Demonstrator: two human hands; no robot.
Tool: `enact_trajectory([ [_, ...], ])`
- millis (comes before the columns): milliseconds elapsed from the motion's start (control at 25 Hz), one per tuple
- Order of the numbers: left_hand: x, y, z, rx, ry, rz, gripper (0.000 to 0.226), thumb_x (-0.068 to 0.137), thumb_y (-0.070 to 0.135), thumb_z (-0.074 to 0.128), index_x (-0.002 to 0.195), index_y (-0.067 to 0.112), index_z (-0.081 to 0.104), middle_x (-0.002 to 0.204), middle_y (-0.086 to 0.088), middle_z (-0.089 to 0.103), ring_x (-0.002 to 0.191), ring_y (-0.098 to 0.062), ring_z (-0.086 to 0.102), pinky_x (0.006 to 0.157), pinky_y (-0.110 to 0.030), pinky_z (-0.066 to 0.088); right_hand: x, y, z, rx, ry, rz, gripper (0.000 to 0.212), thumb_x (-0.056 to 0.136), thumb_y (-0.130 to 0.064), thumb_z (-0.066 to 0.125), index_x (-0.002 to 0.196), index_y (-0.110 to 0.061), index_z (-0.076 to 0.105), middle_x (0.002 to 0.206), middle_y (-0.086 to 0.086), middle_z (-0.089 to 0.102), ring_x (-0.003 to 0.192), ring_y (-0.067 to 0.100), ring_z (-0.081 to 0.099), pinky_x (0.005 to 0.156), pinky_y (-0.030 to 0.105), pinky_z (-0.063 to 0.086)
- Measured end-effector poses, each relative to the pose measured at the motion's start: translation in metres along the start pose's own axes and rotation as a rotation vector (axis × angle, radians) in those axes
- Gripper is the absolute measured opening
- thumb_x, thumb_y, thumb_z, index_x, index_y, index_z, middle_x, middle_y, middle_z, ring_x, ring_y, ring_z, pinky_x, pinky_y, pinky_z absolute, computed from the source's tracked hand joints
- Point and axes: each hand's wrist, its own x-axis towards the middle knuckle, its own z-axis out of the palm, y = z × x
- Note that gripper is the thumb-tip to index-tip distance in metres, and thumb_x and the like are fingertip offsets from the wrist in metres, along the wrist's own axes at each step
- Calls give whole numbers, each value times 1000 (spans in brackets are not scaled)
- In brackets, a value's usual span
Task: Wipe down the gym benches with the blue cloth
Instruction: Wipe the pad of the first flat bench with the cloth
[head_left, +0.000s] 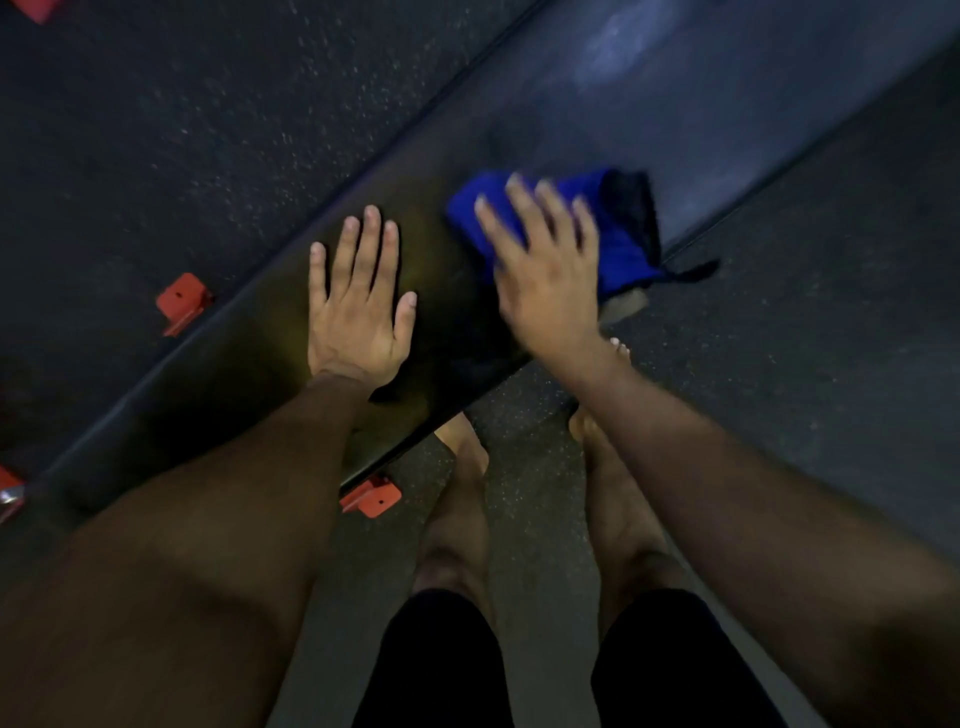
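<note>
Flat, with fingers spread, the right hand (545, 265) presses the blue cloth (561, 228) onto the dark desk (701, 119). Just left of it, the left hand (358, 306) rests open, palm down, on the same desk, holding nothing.

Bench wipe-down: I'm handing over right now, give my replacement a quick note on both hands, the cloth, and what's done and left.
Left hand: open, flat on the black bench pad, bracing.
Right hand: open, straight fingers pressing the blue cloth onto the pad; blurred, so likely mid-stroke.
Cloth: bunched on the pad, beside the left hand, its black edge trailing off the near side.
Done: cannot tell how much has been wiped.
Left: judging by a pale smear farther up the pad, carry on that way.
</note>
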Motion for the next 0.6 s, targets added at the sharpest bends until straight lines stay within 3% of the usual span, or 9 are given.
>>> enact_trajectory([
  [160, 1, 6, -2, 11, -7, -15, 69, 105, 44, 22, 163, 14, 0, 172, -9, 1, 159, -25, 1, 127, -53, 1, -63, 41, -10, -49, -122, -264, 56, 92, -19, 52, 147, -26, 45, 154, 7, 42, 142, 31, 36, 118, 51, 22],
  [280, -1, 5, -3, 16, -23, -31, 69, 105, 45, 19, 163, 13, 3, 172, -10, 1, 159, -25, 0, 127, -54, 1, -20, 87, -17, -91, -66, -63, 53, 95, -22, 49, 147, -28, 44, 153, 6, 42, 141, 31, 36, 118, 51, 20],
  [400, 3, 10, -4, 28, -35, -23, 69, 105, 45, 18, 164, 13, 2, 172, -9, -1, 159, -24, -1, 127, -53, 1, 57, 80, -17, -81, 47, 214, 51, 94, -25, 45, 146, -28, 45, 152, 6, 43, 140, 32, 38, 116, 54, 23],
  [480, 3, 10, -7, 35, -59, -30, 69, 105, 47, 16, 163, 14, -2, 172, -8, -3, 158, -22, -5, 127, -52, -1, 70, 53, -16, -26, 33, 172, 53, 93, -25, 48, 146, -27, 45, 153, 7, 42, 141, 33, 36, 117, 54, 22],
  [600, 8, 20, -23, 20, -80, -35, 71, 105, 56, 6, 161, 16, -10, 171, -6, -12, 157, -15, -15, 126, -44, -12, 25, 56, -14, -27, -35, -39, 57, 89, -22, 52, 145, -27, 47, 154, 7, 41, 141, 33, 36, 118, 52, 22],
])
